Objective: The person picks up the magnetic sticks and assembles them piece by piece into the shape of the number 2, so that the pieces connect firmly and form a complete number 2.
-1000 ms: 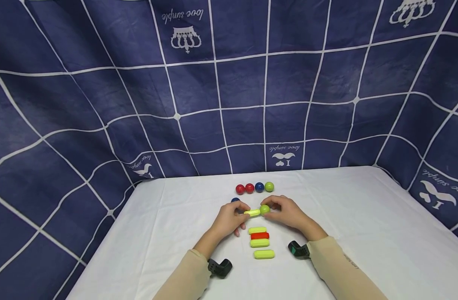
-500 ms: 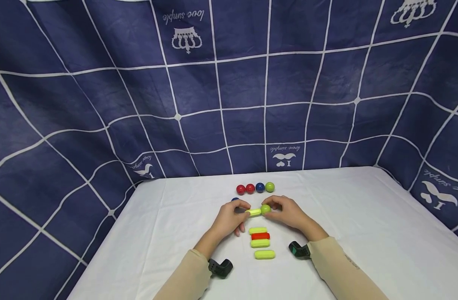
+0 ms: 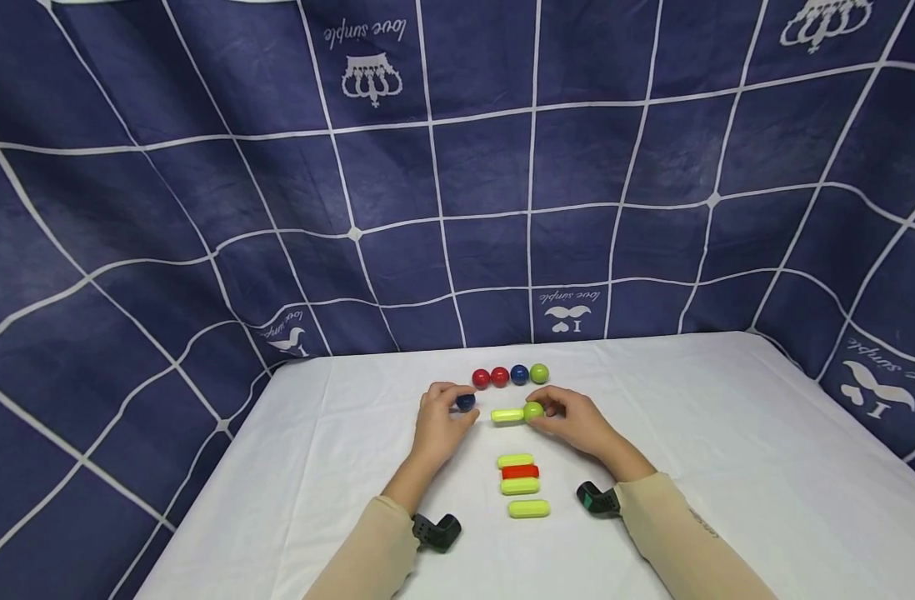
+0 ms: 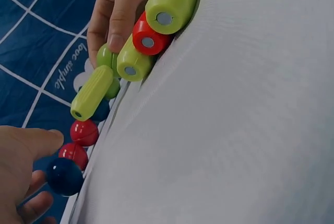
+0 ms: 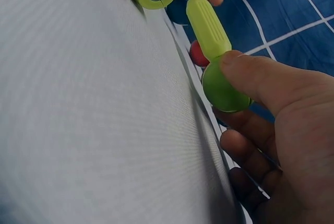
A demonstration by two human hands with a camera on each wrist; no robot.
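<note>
In the head view my right hand (image 3: 577, 423) pinches a green ball (image 3: 533, 411) between thumb and fingers. A yellow-green magnetic rod (image 3: 507, 415) sticks out from the ball to the left, its end joined to it and its other end free. My left hand (image 3: 438, 421) is at a dark blue ball (image 3: 466, 402), index finger over its top and thumb in front. The left wrist view shows the thumb (image 4: 49, 141) apart from that blue ball (image 4: 64, 177), with the other fingers beyond it. From the right wrist, the thumb lies on the green ball (image 5: 225, 85).
Behind the hands, a row holds two red balls (image 3: 499, 377), a blue ball (image 3: 520, 374) and a green ball (image 3: 539, 373). Nearer lie a red rod (image 3: 520, 472) between yellow-green rods (image 3: 520, 486) and a separate yellow-green rod (image 3: 528, 509). White cloth (image 3: 315, 467) covers the table.
My left hand has let go of the yellow-green rod and moved left and away to the blue ball. My right hand still holds the green ball with the rod on it, slightly farther back.
</note>
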